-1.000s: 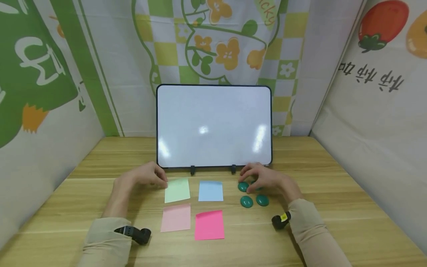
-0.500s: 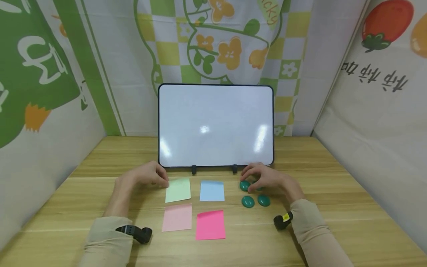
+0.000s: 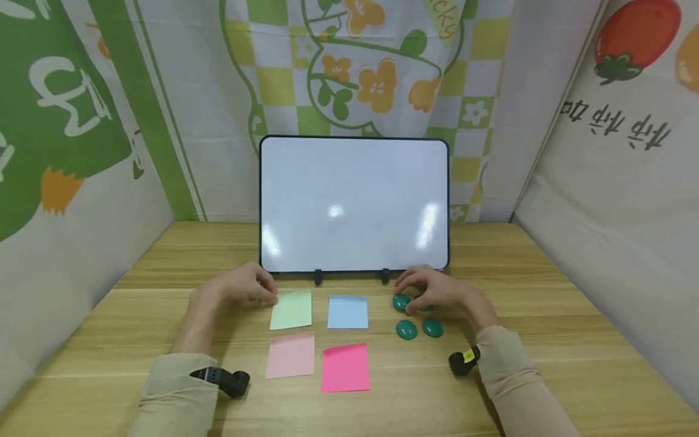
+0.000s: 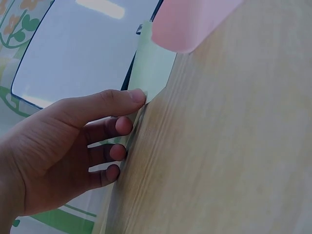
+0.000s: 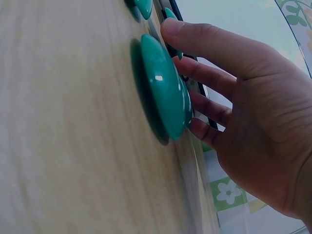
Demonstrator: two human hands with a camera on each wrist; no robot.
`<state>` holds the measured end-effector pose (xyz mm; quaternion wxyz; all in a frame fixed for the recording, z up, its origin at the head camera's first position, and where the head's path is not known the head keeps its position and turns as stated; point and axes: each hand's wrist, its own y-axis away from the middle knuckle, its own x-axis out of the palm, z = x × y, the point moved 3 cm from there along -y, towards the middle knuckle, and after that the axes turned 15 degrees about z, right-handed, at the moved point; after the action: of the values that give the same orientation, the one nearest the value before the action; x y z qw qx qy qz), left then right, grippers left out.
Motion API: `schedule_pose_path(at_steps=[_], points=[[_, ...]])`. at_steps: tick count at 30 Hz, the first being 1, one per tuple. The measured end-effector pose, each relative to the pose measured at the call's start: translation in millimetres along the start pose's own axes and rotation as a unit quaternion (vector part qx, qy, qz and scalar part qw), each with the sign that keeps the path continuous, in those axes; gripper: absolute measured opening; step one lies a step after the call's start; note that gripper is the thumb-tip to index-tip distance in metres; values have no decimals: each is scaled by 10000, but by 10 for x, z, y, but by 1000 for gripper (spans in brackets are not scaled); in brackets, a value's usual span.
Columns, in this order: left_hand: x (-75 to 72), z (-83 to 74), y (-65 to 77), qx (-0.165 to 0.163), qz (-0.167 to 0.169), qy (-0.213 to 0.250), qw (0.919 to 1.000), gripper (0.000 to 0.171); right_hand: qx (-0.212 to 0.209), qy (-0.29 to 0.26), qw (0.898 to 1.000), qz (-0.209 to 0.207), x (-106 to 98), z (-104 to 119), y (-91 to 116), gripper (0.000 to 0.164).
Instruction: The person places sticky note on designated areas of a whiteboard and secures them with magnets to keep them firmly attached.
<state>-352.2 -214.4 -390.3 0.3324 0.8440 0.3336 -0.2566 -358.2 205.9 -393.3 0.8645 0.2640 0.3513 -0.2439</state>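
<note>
A curtain (image 3: pixel 371 51) checked in green, yellow and white, with orange flowers (image 3: pixel 377 85), hangs beyond the wood-grain table (image 3: pixel 426 394) before me; the pale left wall (image 3: pixel 82 285) bears a large green print (image 3: pixel 22 152), the right wall (image 3: pixel 611 230) a red fruit (image 3: pixel 639 33) above dark characters (image 3: pixel 608 121).

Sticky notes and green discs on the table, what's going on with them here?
Someone is working bare-handed at a table. The left hand touches the far left corner of the pale green note. The right hand has thumb and fingertips around the back left disc; I can't tell whether either hand grips firmly. The blue note, pale pink note and bright pink note lie untouched, as do the two front discs. A whiteboard stands behind.
</note>
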Motion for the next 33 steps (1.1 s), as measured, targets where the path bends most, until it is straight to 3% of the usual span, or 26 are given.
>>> schedule_pose_path(at_steps=[18,25,33], points=[[-19,-55,28,-7,-98,262,9996,12,40,231,9987,-459,-60,52,21,34],[-64,-93,6,227,-256,-113,9993,13,-130,267,9976,-620,-78,79,18,34],[-94,-129,21,325,-361,-211,9986,13,-241,383,9958,-792,-101,117,10,35]])
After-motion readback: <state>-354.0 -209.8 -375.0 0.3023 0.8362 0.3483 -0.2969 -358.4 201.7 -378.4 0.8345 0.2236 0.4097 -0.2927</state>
